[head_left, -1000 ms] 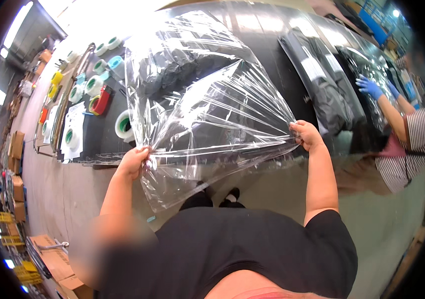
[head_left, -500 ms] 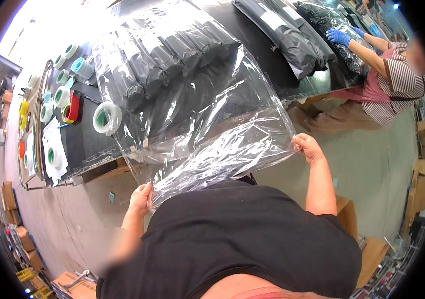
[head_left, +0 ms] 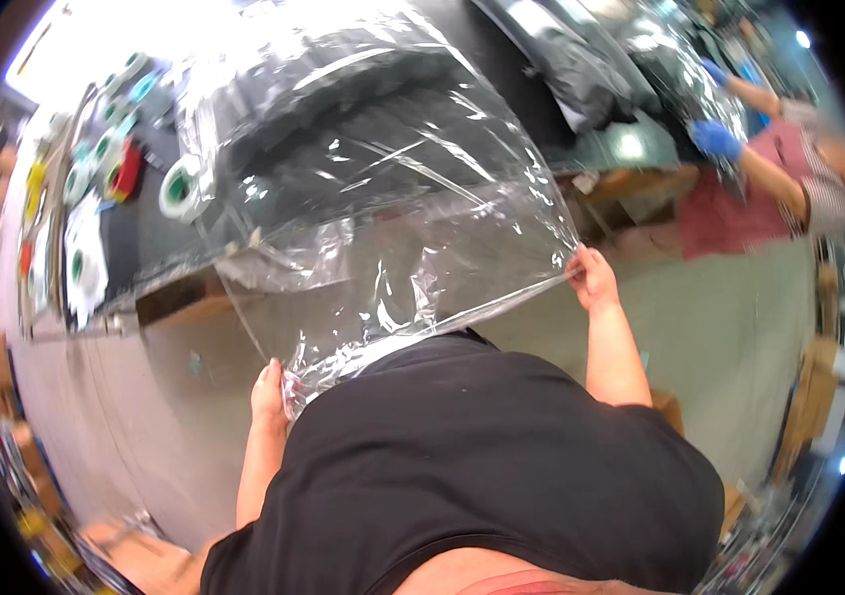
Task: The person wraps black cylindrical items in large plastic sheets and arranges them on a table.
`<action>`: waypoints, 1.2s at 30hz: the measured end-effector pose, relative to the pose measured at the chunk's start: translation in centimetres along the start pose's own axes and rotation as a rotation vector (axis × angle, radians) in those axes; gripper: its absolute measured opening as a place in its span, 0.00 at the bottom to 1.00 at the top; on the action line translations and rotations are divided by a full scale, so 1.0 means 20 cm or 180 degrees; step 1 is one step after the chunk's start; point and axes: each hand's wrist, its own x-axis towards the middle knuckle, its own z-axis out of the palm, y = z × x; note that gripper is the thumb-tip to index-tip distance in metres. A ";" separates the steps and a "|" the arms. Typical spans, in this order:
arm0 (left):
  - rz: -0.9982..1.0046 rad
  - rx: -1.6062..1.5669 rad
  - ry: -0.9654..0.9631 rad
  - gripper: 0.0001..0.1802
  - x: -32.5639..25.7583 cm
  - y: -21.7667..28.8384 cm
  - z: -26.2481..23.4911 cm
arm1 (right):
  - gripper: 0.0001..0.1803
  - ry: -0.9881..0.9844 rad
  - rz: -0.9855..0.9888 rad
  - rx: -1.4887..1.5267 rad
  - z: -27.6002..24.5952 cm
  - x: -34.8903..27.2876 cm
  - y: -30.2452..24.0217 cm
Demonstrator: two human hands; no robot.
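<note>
A large sheet of clear plastic film stretches from my body over the edge of the black table. My left hand grips its near left corner, where the film is bunched. The near right corner is pinched in my right hand. Beneath the film's far part lie several dark wrapped bundles, blurred by glare. I cannot tell whether the film is a single sheet or a bag.
Tape rolls, one nearest me, and a red tape dispenser stand on the table's left. Grey-black wrapped bundles lie at the far right. Beyond them, a co-worker's blue-gloved hand handles shiny film. Cardboard stands at right.
The crumpled near part of the film has spread flatter between my hands. Both hands sit slightly farther left and up in the picture, which has shifted. The co-worker's gloved hands have moved apart.
</note>
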 end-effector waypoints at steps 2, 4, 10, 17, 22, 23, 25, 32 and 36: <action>0.0003 -0.0708 0.0467 0.17 -0.05 -0.08 0.07 | 0.10 -0.0078 -0.0055 -0.0166 0.03 0.03 0.03; 0.0197 -0.0072 0.0865 0.16 -0.11 -0.04 0.18 | 0.07 -0.0434 -0.0084 -0.0425 0.07 -0.01 0.01; 0.0727 0.0251 0.0902 0.23 -0.16 -0.45 0.09 | 0.07 -0.1468 -0.0004 -0.1854 0.76 -0.02 0.15; -0.0439 0.1157 0.2251 0.18 -0.33 -1.30 -0.44 | 0.08 -0.3257 -0.0188 -0.3587 1.70 -0.28 0.69; -0.2158 0.0920 0.2780 0.20 -0.51 -2.25 -0.83 | 0.10 -0.4346 -0.0458 -0.4825 2.33 -0.64 1.22; -0.2215 0.0804 0.2847 0.20 -0.60 -2.32 -0.92 | 0.11 -0.4490 -0.0543 -0.5105 2.44 -0.69 1.34; -0.2300 0.0529 0.2067 0.23 -0.76 -2.42 -1.05 | 0.12 -0.4738 -0.0727 -0.5599 2.68 -0.83 1.58; -0.1496 -0.1221 0.3974 0.29 -1.08 -2.22 -1.55 | 0.16 -0.5020 -0.1120 -0.7213 3.35 -1.22 2.27; -0.1089 -0.1957 0.4109 0.25 -1.03 -2.38 -1.69 | 0.18 -0.5521 -0.1584 -0.8255 3.78 -1.54 2.75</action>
